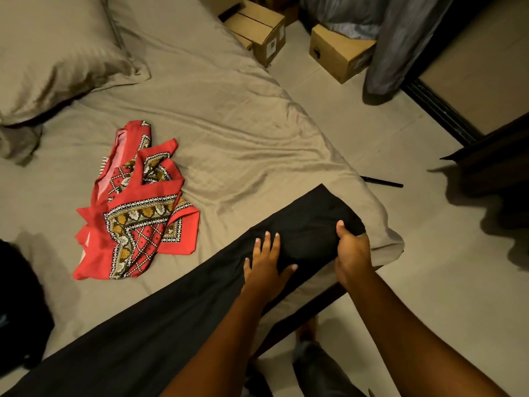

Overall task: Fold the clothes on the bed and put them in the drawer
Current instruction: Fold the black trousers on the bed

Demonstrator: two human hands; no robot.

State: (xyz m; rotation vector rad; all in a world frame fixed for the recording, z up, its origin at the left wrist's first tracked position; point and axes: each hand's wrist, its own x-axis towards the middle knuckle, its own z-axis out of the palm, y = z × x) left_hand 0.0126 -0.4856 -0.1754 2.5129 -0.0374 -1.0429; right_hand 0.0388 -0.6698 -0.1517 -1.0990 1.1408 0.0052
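left hand (264, 267) lay flat and spread on the black garment (171, 325); right hand (352, 249), at its 3 o'clock, gripped the end. that end likely needed folding toward 8 o'clock, edges matched

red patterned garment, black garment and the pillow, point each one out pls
red patterned garment (137, 213), head view, on its patterned middle panel
black garment (171, 325), head view, on its long flat lower stretch
pillow (57, 47), head view, on its top face
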